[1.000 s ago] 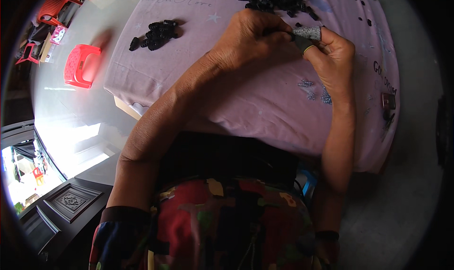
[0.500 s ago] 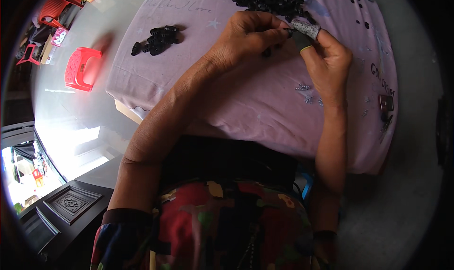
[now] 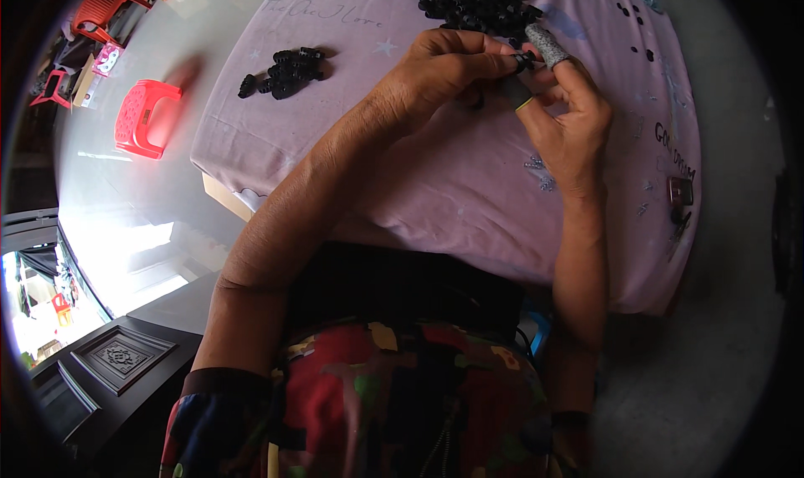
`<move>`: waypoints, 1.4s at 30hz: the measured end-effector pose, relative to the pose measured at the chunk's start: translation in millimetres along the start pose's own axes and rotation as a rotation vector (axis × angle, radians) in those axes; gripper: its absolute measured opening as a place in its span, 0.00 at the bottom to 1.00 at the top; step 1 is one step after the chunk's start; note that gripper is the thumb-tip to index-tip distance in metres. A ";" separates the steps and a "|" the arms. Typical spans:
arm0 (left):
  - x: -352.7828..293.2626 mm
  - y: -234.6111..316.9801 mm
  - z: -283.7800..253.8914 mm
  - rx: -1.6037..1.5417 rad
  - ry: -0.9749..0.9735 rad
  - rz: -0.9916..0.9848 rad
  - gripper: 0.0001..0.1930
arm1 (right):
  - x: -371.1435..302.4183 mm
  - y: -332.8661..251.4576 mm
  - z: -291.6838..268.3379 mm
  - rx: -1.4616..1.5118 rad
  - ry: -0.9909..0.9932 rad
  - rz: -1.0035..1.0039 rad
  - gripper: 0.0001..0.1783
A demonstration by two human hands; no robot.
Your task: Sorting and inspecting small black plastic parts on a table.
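My left hand (image 3: 448,66) pinches a small black ridged piece (image 3: 524,61) between thumb and forefinger, above the far part of the table. Meeting it from the right, my right hand (image 3: 574,122) has its fingers closed around the same piece. A speckled grey sleeve (image 3: 545,45) covers its forefinger, and a dark sleeve with a yellow edge (image 3: 521,100) covers its thumb. Just beyond both hands lies a large heap of black ridged pieces (image 3: 473,2). A smaller pile of them (image 3: 291,72) rests left of my left hand. My fingers partly hide the held piece.
A pink printed cloth (image 3: 419,193) covers the table. Small silvery bits (image 3: 540,172) lie by my right wrist. Near the right edge are a small dark-framed case (image 3: 680,191) and several tiny black parts (image 3: 635,17). A red plastic stool (image 3: 147,118) stands on the floor at left.
My right hand has shifted slightly left and its fingers have drawn in around the black piece. More of that piece shows at my left fingertips.
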State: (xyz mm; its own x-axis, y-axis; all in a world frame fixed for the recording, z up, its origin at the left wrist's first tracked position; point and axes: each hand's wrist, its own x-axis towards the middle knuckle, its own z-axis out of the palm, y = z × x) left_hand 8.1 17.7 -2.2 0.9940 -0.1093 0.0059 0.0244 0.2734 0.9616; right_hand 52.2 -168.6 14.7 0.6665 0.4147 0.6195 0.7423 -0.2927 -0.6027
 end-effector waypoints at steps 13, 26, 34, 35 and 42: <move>-0.5 -2.6 3.0 -0.040 -0.020 0.013 0.15 | 3.3 -5.8 -1.6 -0.252 0.008 -0.177 0.16; 0.5 -8.8 7.0 0.017 0.033 0.018 0.11 | 1.3 -2.0 0.9 -0.306 -0.026 -0.233 0.14; -1.2 -8.9 7.1 0.049 0.071 0.006 0.11 | 2.2 -1.2 0.0 -0.347 -0.075 -0.278 0.12; 0.1 -9.2 8.3 0.061 0.068 0.006 0.11 | 1.7 -0.1 -1.4 -0.352 -0.085 -0.279 0.12; -0.9 -11.1 5.2 0.055 0.048 0.017 0.09 | 1.0 -0.5 0.1 -0.353 -0.092 -0.321 0.12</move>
State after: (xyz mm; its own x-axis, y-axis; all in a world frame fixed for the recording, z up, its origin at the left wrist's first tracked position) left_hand 6.4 9.7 -11.4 0.9982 -0.0593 0.0105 0.0029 0.2214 0.9752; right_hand 52.5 -168.0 15.6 0.4032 0.6014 0.6897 0.8978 -0.4057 -0.1711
